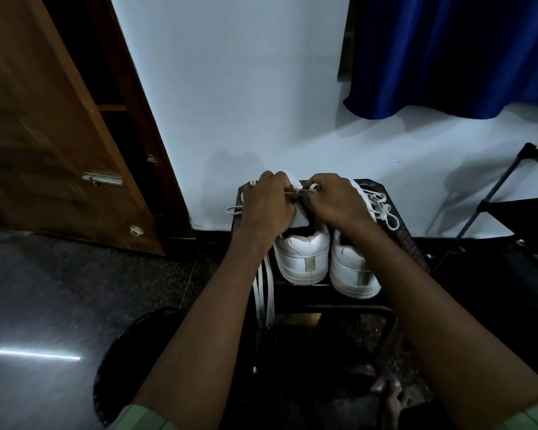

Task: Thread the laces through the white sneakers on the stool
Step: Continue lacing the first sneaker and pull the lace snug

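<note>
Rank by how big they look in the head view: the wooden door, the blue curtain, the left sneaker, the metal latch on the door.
1. wooden door
2. blue curtain, smaller in view, though both run off frame
3. left sneaker, partly hidden under the hands
4. metal latch

On the stool (398,240): two white sneakers (305,256) (351,268), two hands (266,206) (336,203); two lace strands (264,299) hanging off its left edge.

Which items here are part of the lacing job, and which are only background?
In use: left sneaker, right sneaker, lace pinched by left hand and right hand, loose lace, stool.

Background: wooden door, blue curtain, black rack.
</note>
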`<state>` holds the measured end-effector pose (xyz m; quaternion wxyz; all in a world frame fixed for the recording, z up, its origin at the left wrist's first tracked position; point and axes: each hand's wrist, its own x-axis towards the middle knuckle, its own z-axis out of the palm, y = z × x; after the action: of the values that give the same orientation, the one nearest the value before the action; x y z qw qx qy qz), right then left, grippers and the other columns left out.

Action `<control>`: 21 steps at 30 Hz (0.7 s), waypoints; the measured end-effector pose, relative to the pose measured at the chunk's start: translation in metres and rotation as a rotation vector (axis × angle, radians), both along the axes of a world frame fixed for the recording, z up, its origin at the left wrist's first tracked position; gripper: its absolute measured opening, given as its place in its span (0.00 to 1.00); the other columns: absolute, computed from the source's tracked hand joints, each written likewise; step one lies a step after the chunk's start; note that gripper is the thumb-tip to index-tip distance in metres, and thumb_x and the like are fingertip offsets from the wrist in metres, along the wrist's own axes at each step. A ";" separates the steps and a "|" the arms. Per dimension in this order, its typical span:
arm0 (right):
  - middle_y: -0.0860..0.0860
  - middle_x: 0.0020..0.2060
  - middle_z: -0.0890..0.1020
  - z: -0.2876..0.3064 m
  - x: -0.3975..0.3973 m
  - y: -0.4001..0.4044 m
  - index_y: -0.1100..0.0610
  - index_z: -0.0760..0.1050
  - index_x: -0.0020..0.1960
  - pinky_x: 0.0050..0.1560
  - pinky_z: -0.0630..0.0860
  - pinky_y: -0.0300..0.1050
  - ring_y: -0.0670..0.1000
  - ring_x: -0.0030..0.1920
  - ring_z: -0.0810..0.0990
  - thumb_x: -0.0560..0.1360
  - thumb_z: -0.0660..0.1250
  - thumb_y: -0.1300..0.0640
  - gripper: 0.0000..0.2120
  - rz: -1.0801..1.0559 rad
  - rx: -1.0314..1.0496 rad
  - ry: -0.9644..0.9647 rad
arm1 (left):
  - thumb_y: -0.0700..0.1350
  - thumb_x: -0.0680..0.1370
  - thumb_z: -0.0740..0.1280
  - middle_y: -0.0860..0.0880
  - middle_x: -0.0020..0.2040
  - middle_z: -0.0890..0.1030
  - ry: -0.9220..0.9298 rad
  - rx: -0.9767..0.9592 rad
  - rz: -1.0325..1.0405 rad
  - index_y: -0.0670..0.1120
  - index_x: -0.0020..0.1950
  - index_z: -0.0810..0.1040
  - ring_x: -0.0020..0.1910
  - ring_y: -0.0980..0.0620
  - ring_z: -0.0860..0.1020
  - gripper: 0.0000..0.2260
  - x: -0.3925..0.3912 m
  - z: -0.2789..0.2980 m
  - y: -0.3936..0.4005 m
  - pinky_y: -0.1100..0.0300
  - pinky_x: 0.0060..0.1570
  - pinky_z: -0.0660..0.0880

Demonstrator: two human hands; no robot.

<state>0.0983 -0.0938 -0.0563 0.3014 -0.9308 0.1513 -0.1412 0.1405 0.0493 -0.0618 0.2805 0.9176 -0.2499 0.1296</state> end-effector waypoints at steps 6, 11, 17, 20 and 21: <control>0.49 0.47 0.85 -0.002 0.002 -0.001 0.51 0.81 0.47 0.52 0.80 0.54 0.57 0.52 0.82 0.75 0.65 0.49 0.08 -0.003 0.005 -0.003 | 0.40 0.85 0.64 0.51 0.45 0.81 0.456 -0.843 -0.017 0.41 0.52 0.78 0.36 0.64 0.78 0.05 -0.007 0.004 -0.007 0.67 0.41 0.73; 0.48 0.55 0.86 -0.001 -0.001 0.001 0.47 0.83 0.54 0.57 0.79 0.54 0.56 0.57 0.82 0.74 0.64 0.52 0.12 -0.001 0.036 -0.012 | 0.53 0.82 0.60 0.55 0.37 0.79 0.646 -1.053 0.053 0.52 0.46 0.73 0.29 0.55 0.74 0.09 0.003 0.009 -0.001 0.60 0.35 0.72; 0.49 0.54 0.86 0.000 -0.002 0.002 0.46 0.82 0.55 0.55 0.78 0.51 0.56 0.56 0.81 0.76 0.65 0.51 0.11 -0.011 0.003 -0.019 | 0.55 0.76 0.65 0.51 0.44 0.84 0.032 -0.086 0.000 0.54 0.56 0.72 0.51 0.43 0.82 0.11 0.003 -0.001 -0.003 0.49 0.61 0.68; 0.47 0.51 0.86 -0.002 0.000 0.001 0.46 0.82 0.53 0.53 0.77 0.50 0.55 0.54 0.81 0.76 0.66 0.49 0.08 -0.010 0.003 -0.027 | 0.47 0.77 0.67 0.51 0.49 0.86 -0.141 0.070 0.065 0.55 0.48 0.76 0.53 0.45 0.82 0.02 -0.002 0.006 -0.002 0.53 0.55 0.59; 0.47 0.50 0.86 -0.003 0.000 0.001 0.46 0.82 0.52 0.51 0.76 0.49 0.55 0.53 0.81 0.76 0.67 0.48 0.07 -0.008 -0.005 -0.029 | 0.45 0.77 0.67 0.51 0.49 0.86 -0.146 0.080 0.081 0.55 0.48 0.77 0.53 0.45 0.81 0.04 -0.002 0.007 -0.001 0.53 0.54 0.59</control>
<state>0.0983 -0.0928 -0.0591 0.3006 -0.9287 0.1503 -0.1564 0.1383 0.0478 -0.0549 0.2191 0.9256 -0.2373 0.1974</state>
